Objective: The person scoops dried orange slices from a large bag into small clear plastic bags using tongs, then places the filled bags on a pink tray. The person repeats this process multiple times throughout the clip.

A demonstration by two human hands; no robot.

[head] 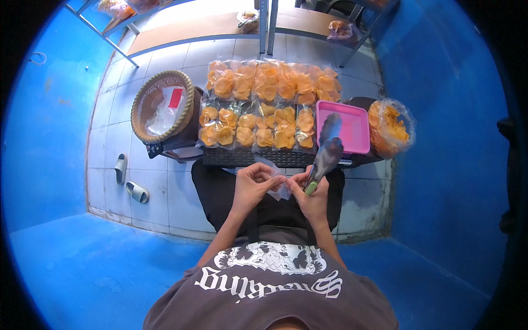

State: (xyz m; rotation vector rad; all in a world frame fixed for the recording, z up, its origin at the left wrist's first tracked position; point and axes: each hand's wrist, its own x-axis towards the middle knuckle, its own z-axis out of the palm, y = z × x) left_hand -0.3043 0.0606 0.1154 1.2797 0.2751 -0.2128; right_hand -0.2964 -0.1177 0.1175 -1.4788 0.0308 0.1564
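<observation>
Above my lap, my left hand [256, 186] pinches a small clear plastic bag [283, 193] between thumb and fingers. My right hand [312, 201] meets it at the bag's edge, fingertips close to the left thumb. Tongs [326, 159] with a green part near the grip are also held in my right hand, their dark scalloped jaws pointing away from me over a pink plastic tray [363, 142]. Past my hands, clear bags of orange round crackers [284, 128] lie in rows on a dark woven table [255, 158]. Whether the bag in my hands is open cannot be seen.
At the left stands a woven basket [138, 123] holding clear plastic packaging [165, 109] with a red patch. A large plastic bag of crackers [387, 128] sits right of the tray. Slippers [137, 192] lie on the tiled floor at left. Metal-framed shelves [198, 31] stand beyond the table.
</observation>
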